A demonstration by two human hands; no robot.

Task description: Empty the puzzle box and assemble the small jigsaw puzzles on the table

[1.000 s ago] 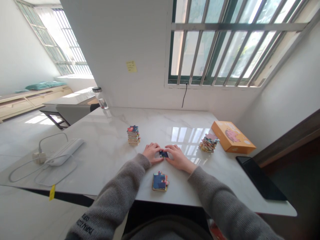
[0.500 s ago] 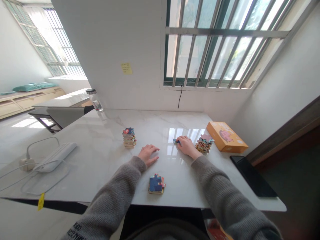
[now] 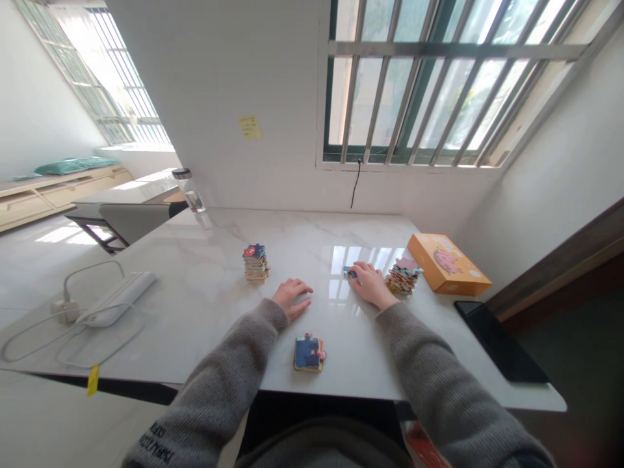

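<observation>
My right hand (image 3: 369, 283) has its fingers closed on a small blue puzzle piece (image 3: 348, 272) at the table surface; the fingers partly cover it. Just right of that hand stands an uneven stack of puzzle pieces (image 3: 403, 276) with a pink one on top. My left hand (image 3: 292, 297) rests on the table with thumb and fingers apart, holding nothing. Beyond it to the left is a taller, neater stack of puzzle pieces (image 3: 255, 264). A low pile of puzzle pieces (image 3: 308, 354), dark blue on top, lies between my forearms near the front edge.
An orange box (image 3: 448, 263) with a pink picture sits at the right, behind a black tablet-like slab (image 3: 497, 341). On the left lie a white power strip (image 3: 117, 299) and its looping cable. A clear bottle (image 3: 190, 192) stands at the far left corner by the wall.
The whole view has shifted slightly, so everything appears a little further right and mostly higher. Both hands stay in nearly the same places on the table, the right one still at the puzzle piece.
</observation>
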